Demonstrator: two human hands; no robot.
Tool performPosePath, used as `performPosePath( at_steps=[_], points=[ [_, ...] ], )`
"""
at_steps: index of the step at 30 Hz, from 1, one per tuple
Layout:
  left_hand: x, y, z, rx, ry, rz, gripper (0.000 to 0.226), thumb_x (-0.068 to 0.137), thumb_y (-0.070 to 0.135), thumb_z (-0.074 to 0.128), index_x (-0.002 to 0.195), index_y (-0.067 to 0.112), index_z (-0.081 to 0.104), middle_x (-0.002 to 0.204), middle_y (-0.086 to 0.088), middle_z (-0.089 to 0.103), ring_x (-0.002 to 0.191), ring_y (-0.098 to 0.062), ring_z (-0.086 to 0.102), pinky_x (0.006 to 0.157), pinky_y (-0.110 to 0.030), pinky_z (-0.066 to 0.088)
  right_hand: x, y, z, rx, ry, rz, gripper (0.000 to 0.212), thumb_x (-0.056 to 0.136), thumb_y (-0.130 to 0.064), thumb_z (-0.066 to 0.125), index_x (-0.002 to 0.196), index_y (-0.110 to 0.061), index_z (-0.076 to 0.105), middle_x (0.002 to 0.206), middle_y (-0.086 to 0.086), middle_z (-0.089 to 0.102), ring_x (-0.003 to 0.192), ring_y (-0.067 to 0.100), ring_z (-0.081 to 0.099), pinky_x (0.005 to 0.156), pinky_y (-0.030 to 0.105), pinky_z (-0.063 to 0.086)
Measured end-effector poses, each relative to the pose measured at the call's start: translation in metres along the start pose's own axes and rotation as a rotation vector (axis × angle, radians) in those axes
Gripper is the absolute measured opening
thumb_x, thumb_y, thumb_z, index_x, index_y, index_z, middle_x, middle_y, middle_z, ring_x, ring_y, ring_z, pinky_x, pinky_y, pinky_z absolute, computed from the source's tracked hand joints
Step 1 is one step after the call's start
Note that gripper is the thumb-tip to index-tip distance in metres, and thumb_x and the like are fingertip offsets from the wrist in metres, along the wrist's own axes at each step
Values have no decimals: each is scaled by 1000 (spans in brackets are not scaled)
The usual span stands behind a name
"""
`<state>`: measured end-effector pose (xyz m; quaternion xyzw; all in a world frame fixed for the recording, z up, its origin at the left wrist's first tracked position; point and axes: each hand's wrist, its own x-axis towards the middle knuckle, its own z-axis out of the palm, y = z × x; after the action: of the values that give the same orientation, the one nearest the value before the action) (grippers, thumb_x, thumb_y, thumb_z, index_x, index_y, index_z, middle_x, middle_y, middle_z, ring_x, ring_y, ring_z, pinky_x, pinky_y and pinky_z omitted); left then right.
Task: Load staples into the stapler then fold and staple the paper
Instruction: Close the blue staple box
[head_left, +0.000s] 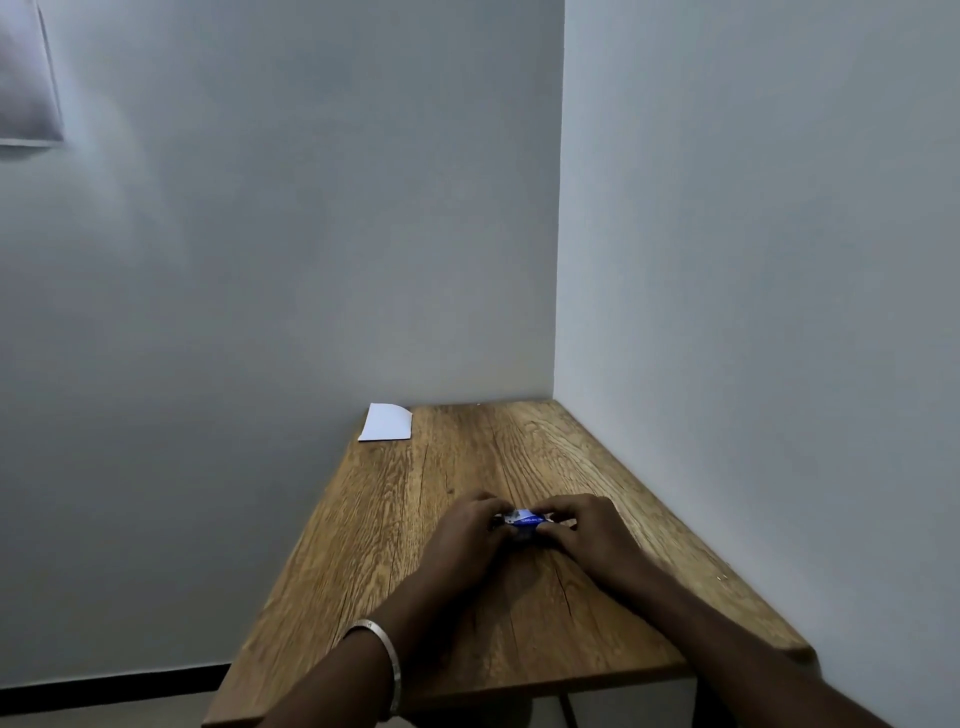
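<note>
A wooden table (395, 519) stretches away from the person into a corner of pale grey walls (285, 260). Both forearms reach forward over it, and a metal bangle (387, 654) circles the left wrist. The left hand (465, 535) and right hand (584, 530) meet over the middle of the tabletop, fingers of each curled in around a small blue and white object (524, 521) pinched between them. It looks like the stapler or a box of staples, though it is too small and covered to tell which. It sits low, touching or just above the wood. Well beyond the left hand, at the far left corner, lies a sheet of white paper (387, 423), flat.
</note>
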<state>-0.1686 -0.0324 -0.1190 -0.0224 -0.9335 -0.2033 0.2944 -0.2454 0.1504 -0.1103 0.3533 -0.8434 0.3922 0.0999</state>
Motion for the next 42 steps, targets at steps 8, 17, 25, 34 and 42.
performPosePath(
  at_steps=[8,17,25,34,42],
  points=[
    [0,0,2,23,10,3,40,90,36,64,129,28,61,120,7,67,107,-9,57,90,-26,46,-2,0,-2,1,35,20,25,83,-25,77,108,-24,76,104,-9,75,93,-3,64,73,5,41],
    [-1,-2,3,-8,-5,33,35,88,35,66,122,27,66,114,8,66,97,-3,58,83,-24,52,-4,3,-6,-44,12,2,26,82,-23,78,108,-28,76,100,-11,75,81,-9,61,65,4,42],
    [21,-12,11,0,11,8,32,88,32,66,120,27,67,110,9,67,88,2,52,71,-10,40,29,8,-1,-105,-40,-17,26,85,-19,74,111,-20,76,106,-3,75,87,0,62,68,6,39],
    [77,-50,36,-29,45,-85,28,86,29,69,114,27,70,104,7,70,85,0,55,75,-15,45,94,35,25,-64,1,39,25,86,-12,71,110,-17,76,106,0,76,85,0,60,68,2,38],
    [138,-90,58,-50,55,-129,29,88,24,69,117,21,70,109,2,72,95,-9,61,79,-19,46,163,63,51,-60,41,81,26,87,-11,71,112,-16,75,110,2,74,96,9,65,68,3,35]
  ],
)
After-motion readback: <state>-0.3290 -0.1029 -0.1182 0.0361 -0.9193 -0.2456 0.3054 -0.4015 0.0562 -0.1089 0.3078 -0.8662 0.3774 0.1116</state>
